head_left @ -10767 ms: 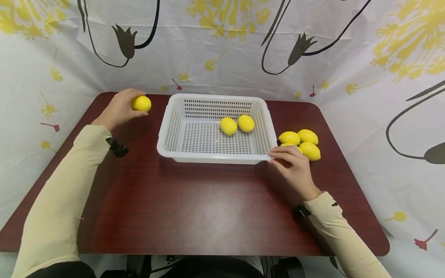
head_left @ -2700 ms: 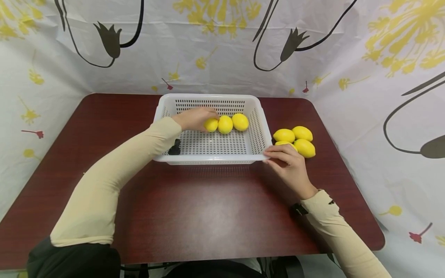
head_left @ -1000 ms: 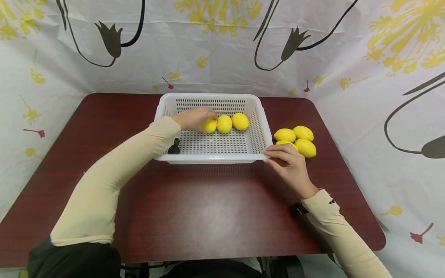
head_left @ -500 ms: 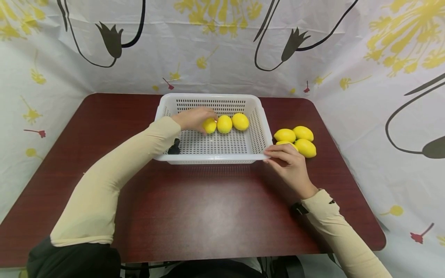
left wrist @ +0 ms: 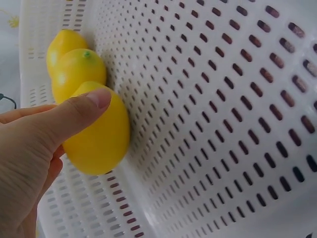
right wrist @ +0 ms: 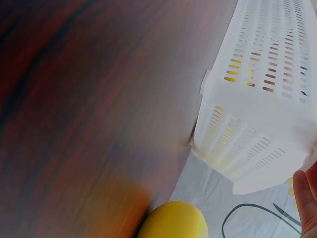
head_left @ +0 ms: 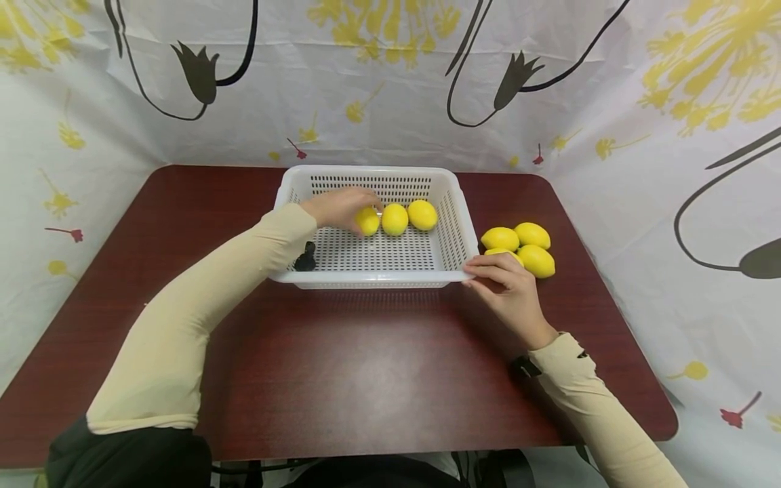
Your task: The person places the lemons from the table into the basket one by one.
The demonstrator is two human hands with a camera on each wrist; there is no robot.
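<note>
Inside the white plastic basket, my left hand holds a yellow lemon. In the left wrist view the thumb lies across the lemon's top, and the fingers reach behind it, partly hidden. Two more lemons continue the row to the right: a middle lemon and an end lemon near the basket's right wall. My right hand pinches the basket's front right corner, thumb below the rim and fingers above. The right wrist view catches only its fingertips at the basket's edge.
Several lemons sit clustered on the dark red table, right of the basket and behind my right hand, which partly hides one. A white patterned sheet hangs along the table's back and sides.
Since the oldest frame, my left hand has brought a lemon from the table's left into the basket, beside the two there. Over the last second both hands stay put.
</note>
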